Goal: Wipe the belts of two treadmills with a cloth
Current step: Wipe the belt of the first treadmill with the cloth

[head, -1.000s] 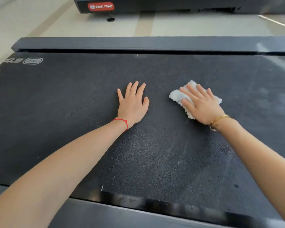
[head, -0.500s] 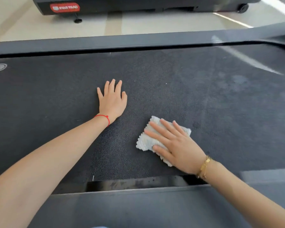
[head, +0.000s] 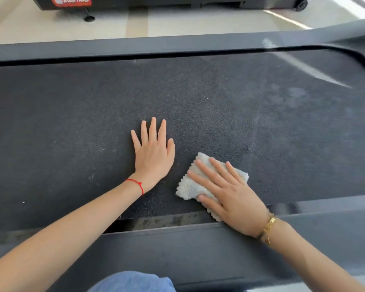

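A dark grey textured treadmill belt [head: 240, 114] fills most of the view. My left hand [head: 154, 152] lies flat on it with straight, spread fingers, a red string round the wrist. Just right of it, near the belt's near edge, my right hand [head: 230, 192] presses flat on a folded white cloth [head: 190, 186], fingers straight and pointing up-left; a gold bracelet sits on that wrist. Part of the cloth is hidden under the palm.
The near side rail [head: 198, 249] of the treadmill runs along the bottom, the far rail [head: 156, 46] along the top. Beyond it is pale floor [head: 198, 22] and the base of a second treadmill [head: 156, 1] with a red label. A blue-clad knee [head: 133, 281] shows at the bottom.
My right hand has drawn the cloth from the belt's middle back toward the near edge. The left hand stays flat on the belt. The view has shifted rightward.
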